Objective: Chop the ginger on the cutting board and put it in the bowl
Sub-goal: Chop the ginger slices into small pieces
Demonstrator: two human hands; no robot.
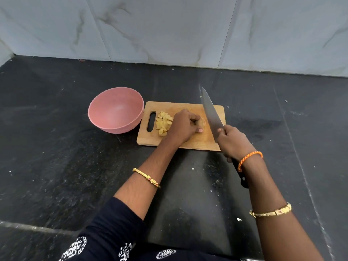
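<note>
1. The left hand reaches out over the cutting board. Its fingers are curled down in a tight grip on the uncut ginger chunk, and they pin it to the board.
2. The right hand has a firm grip on the black handle of the knife. The blade is lifted up, just right of the ginger chunk. It is not touching the chunk.
3. The long blade points far and a bit left, with its tip past the far edge of the board.
4. The ginger chunk sits near the middle of the board. A pile of cut ginger pieces lies left of the left hand, next to the handle slot of the board.
5. The pink bowl stands on the dark tabletop, just beside the left edge of the board. The bowl has nothing in it.
6. The board lies long from left to right. There is wide open tabletop to the right, to the left and on the near side. A pale tiled wall stands at the far edge.
</note>
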